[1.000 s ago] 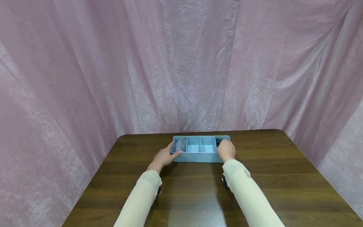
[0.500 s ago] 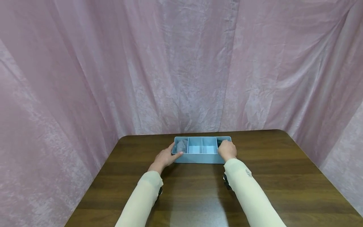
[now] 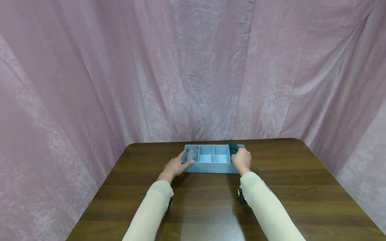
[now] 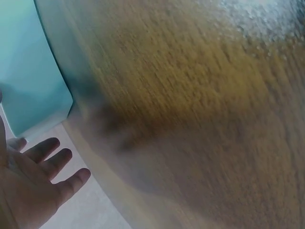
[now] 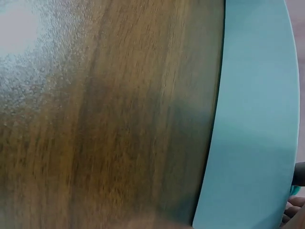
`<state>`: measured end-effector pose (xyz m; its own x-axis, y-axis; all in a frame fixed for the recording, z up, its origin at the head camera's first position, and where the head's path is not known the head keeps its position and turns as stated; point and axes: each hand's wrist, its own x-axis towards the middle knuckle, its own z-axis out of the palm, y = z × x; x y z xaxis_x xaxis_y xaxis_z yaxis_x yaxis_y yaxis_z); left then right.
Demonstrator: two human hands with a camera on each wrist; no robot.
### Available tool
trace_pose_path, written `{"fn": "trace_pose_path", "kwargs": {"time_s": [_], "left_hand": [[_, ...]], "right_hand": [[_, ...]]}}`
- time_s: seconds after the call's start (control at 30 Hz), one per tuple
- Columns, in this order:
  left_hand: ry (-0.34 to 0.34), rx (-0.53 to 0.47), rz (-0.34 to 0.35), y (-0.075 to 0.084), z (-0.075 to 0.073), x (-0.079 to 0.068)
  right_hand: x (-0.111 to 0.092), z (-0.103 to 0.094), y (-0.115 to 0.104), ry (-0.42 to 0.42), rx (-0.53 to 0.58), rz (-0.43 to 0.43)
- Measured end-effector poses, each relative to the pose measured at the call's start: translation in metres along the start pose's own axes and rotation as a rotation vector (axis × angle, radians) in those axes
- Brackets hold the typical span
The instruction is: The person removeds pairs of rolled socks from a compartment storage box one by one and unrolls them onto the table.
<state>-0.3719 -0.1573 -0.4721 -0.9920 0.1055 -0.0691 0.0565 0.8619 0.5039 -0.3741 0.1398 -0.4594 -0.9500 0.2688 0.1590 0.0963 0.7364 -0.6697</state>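
Note:
A light blue organizer box [image 3: 208, 167] with a row of compartments lies near the far edge of the table. Its leftmost compartment holds a grey, soft-looking bundle [image 3: 192, 154]. My left hand [image 3: 175, 166] rests at the box's left end, thumb on the front rim; in the left wrist view its other fingers [image 4: 64, 188] are spread and fairly straight beside the end wall. Over the rightmost compartment, my right hand [image 3: 242, 159] grips a dark green soft bundle [image 3: 233, 148], whose top shows above the back rim. In the right wrist view the box's front wall [image 5: 252, 109] hides most of that hand.
The two middle compartments [image 3: 206, 157] show their bare floors. A brown wooden table [image 3: 205, 207] with rounded far corners carries the box. Behind it hangs a pink velvet curtain [image 3: 193, 73].
The dark green bundle has risen in the rightmost compartment and now shows above the back rim, with my right hand on it. My left hand stays at the box's left end.

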Motion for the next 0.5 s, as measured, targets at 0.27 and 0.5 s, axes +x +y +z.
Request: {"fn": "trace_pose_path", "kwargs": {"time_s": [0.27, 0.5], "left_hand": [[-0.027, 0.006, 0.003, 0.004, -0.005, -0.003], [-0.010, -0.050, 0.056, 0.010, -0.009, -0.003]], "right_hand": [[0.002, -0.010, 0.000, 0.043, 0.121, 0.005], [0.000, -0.018, -0.002, 0.010, 0.183, 0.042]]}}
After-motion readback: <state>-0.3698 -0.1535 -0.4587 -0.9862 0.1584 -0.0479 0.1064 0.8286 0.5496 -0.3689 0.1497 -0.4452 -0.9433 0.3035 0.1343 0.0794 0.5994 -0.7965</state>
